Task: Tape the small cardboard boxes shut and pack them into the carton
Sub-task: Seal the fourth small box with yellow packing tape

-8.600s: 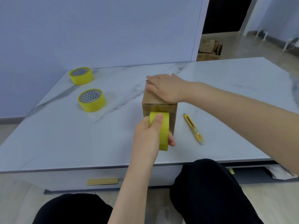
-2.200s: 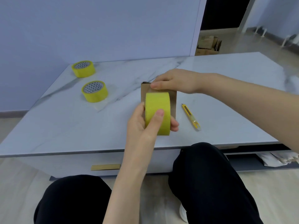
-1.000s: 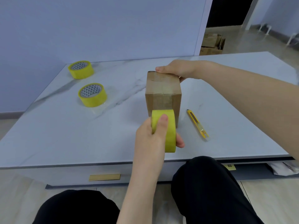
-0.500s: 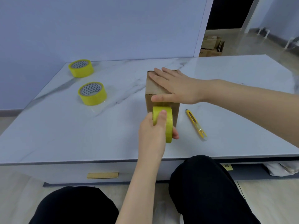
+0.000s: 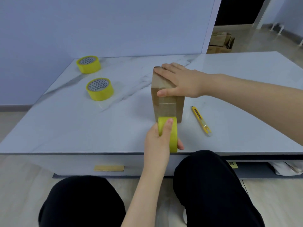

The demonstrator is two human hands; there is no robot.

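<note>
On the table [image 5: 65,128], flat right hand [image 5: 182,82] hides box [image 5: 167,108] top, left hand [image 5: 157,141] grips tape [image 5: 174,138].

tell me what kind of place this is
Likely a room in a home, not a warehouse: a low marble-look table beside a plain wall, pale wood flooring, and a doorway to another room with cardboard cartons on its floor.

One camera only, worn on the person's head, looking forward and down over the white marble-look table [image 5: 82,128]. It sits close: the left hand [image 5: 155,141] gripping a yellow tape roll [image 5: 174,136] and the right hand [image 5: 182,82] flat on the cardboard box [image 5: 165,107] lie mid-frame, black-clad knees [image 5: 213,185] along the bottom edge, pale wall [image 5: 114,22] and dark doorway [image 5: 237,10] across the top.
</note>
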